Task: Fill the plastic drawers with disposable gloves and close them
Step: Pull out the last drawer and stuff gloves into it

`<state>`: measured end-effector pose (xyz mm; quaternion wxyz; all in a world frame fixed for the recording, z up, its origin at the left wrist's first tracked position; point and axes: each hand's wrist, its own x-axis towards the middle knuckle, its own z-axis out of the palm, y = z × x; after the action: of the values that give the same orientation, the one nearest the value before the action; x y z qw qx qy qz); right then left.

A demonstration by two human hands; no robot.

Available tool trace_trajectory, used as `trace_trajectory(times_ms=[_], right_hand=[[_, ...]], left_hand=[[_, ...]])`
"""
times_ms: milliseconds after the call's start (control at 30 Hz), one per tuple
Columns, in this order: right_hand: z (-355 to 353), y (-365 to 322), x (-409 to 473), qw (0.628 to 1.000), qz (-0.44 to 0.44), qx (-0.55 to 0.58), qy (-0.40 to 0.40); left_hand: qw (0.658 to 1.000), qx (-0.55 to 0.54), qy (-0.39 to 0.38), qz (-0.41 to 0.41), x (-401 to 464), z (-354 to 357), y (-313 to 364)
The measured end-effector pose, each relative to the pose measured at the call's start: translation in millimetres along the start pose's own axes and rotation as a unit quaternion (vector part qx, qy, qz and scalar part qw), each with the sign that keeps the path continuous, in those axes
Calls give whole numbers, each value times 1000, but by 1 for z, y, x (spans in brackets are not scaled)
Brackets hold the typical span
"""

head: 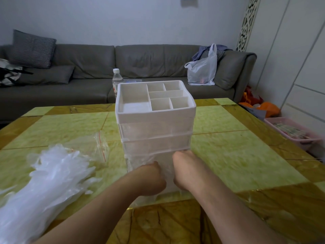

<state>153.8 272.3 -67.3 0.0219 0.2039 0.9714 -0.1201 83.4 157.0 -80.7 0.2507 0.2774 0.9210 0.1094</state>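
A white plastic drawer unit (155,117) with a divided top tray stands mid-table. Its two upper clear drawers are closed. The bottom drawer (168,189) is pulled out toward me, with crinkled clear disposable gloves (140,164) inside. My left hand (152,178) is down in this drawer with its fingers curled into the gloves. My right hand (183,170) reaches into the same drawer, fingers extended toward the back, their tips hidden under the drawer above. A large loose pile of clear gloves (47,180) lies on the table at the left.
An empty zip bag (98,147) with a red strip lies beside the pile. The green-and-amber table (237,155) extends to the right. A water bottle (117,80) stands behind the unit, before a grey sofa (88,67). A pink basket (295,134) sits on the floor at the right.
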Motion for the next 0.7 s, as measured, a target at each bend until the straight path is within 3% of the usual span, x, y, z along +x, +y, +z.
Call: trace_trajectory(times_ms=[267, 400, 467, 567, 700], right_hand=[[-13, -15, -7, 998, 1, 4, 70], [13, -13, 16, 998, -25, 24, -53], [17, -12, 22, 993, -37, 12, -115], [16, -9, 26, 989, -55, -12, -134], [23, -2, 22, 994, -64, 17, -88]], left_hand=[[999, -13, 36, -20, -9, 6, 3], [977, 144, 156, 8, -38, 5, 8], [968, 149, 197, 43, -43, 4, 10], [987, 51, 150, 25, -31, 2, 13], [994, 5, 90, -65, 1, 11, 2]])
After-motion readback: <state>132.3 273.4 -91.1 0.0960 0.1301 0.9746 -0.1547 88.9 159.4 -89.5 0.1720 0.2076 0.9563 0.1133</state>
